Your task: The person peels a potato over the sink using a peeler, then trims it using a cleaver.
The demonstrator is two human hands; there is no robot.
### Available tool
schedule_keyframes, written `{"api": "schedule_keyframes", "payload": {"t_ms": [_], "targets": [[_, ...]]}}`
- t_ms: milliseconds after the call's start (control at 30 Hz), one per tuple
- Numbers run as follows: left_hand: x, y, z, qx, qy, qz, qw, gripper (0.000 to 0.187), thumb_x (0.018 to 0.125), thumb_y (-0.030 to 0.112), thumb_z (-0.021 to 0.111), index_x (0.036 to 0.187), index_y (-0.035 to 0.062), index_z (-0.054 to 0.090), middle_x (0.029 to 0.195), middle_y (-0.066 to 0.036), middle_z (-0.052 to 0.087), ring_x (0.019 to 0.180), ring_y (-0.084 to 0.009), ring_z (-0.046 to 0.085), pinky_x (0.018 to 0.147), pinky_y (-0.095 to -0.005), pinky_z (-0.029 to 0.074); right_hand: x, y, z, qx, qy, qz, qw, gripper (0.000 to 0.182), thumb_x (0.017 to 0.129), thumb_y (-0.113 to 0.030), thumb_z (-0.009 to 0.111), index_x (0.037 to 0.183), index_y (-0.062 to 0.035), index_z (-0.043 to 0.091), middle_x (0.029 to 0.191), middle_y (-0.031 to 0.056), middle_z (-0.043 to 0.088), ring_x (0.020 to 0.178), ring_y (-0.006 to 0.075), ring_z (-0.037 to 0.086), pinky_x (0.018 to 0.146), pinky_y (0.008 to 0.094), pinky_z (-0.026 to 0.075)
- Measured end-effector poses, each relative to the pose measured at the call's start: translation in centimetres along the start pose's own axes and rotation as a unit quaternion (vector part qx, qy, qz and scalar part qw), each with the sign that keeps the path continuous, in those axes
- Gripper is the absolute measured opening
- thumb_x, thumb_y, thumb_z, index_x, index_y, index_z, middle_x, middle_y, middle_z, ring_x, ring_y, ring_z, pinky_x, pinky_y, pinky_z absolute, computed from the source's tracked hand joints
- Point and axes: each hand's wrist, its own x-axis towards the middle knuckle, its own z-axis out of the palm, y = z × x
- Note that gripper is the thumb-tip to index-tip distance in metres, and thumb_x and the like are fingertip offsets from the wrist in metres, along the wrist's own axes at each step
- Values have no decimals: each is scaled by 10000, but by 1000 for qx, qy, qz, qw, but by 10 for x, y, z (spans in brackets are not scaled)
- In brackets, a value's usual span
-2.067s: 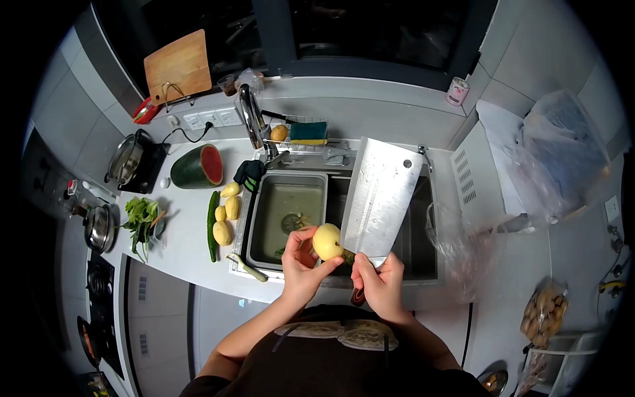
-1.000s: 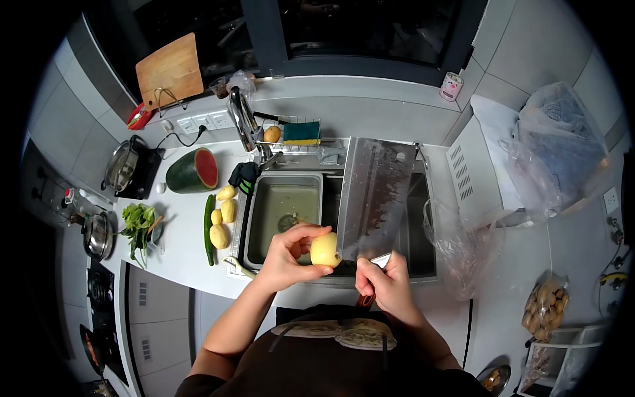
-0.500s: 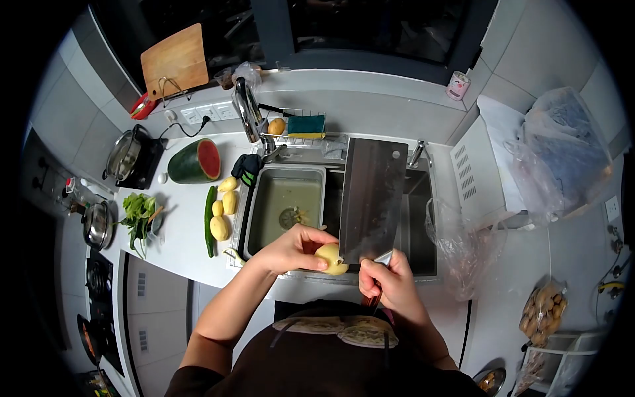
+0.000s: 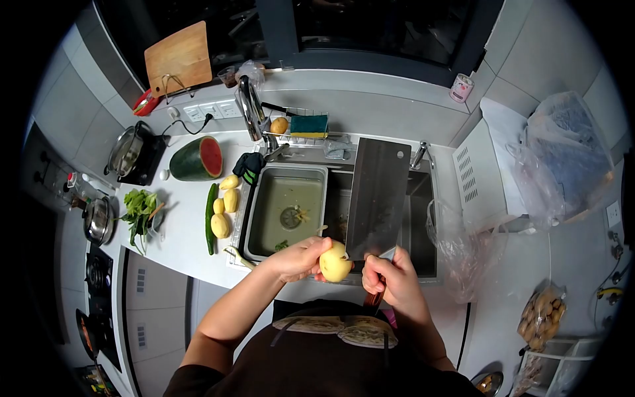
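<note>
My left hand is closed around a peeled potato at the front edge of the sink. In my right hand is the handle of a cleaver. Its broad blade points away from me over the right basin, and the heel corner by the handle meets the potato's right side or lies just in front of it. Below the blade, part of the reddish-brown handle shows. The left basin holds cloudy water with small scraps around its drain.
On the left counter lie several peeled potatoes, a cucumber, a cut watermelon and leafy greens. A peeler rests at the sink's left corner. The faucet rises behind. Plastic bags hang at the right.
The potato has turned and shows more of its round face, with my left fingers shifted to its left side. The cleaver has tilted and moved slightly right. A small piece shows above the potato.
</note>
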Motion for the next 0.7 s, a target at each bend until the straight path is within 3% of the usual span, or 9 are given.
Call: {"api": "schedule_keyframes", "payload": {"t_ms": [67,133,267,333,467,533,567,633,700], "targets": [[1,-1,6,-8,22,-25,999,679,940,629,411,1030,-2,643,737,-31,583,586,-77,469,506,-211,374,0,1,1,-9,13,-4,1000,75,935,-35,507,886,12,539,535,50,462,419,103,388,432,265,322],[0,1,15,-11,108,-52,993,660,952,628,374,989,27,644,732,-21,565,583,-71,432,491,-211,327,-1,2,3,-9,17,-6,1000,80,937,-36,506,880,10,540,536,51,469,419,102,390,432,266,322],[2,0,19,-6,122,-71,990,630,955,626,361,951,54,623,730,-16,560,597,-69,441,484,-215,309,-1,4,4,-21,21,-17,999,99,942,-40,507,863,9,541,540,55,487,420,101,397,432,267,323],[4,-5,23,-2,173,-95,980,621,951,634,359,946,62,600,723,-12,553,579,-70,432,476,-217,298,-2,5,3,-30,20,-18,999,104,942,-42,509,857,9,539,542,56,489,423,101,400,433,267,323],[6,-8,20,2,153,-108,982,613,949,637,359,951,69,589,723,-17,553,552,-72,422,472,-215,315,-1,6,0,-33,22,-14,999,111,939,-45,517,842,7,532,549,57,491,425,99,396,433,264,320],[8,-4,30,-21,209,-152,966,627,943,641,357,939,59,590,722,-34,559,511,-78,401,438,-200,300,0,4,0,-22,24,1,999,117,939,-54,516,837,0,523,545,52,479,424,96,391,431,261,315],[9,-5,29,-22,208,-152,966,627,943,641,357,939,59,590,722,-34,559,511,-78,401,438,-200,300,0,2,0,-10,26,16,999,123,940,-63,515,831,-7,515,541,47,466,423,93,386,428,258,309],[14,-11,23,-142,91,-172,971,675,923,666,359,906,32,589,725,-62,571,484,-87,404,386,-194,262,5,1,-5,21,14,38,999,136,945,-81,510,825,-18,506,537,37,451,420,90,379,423,255,305],[22,-17,18,-171,68,-188,965,694,915,675,360,886,20,588,726,-73,574,469,-90,400,366,-189,242,10,4,-17,52,4,59,997,149,949,-99,505,818,-29,498,533,27,437,418,87,372,419,252,300]]}}
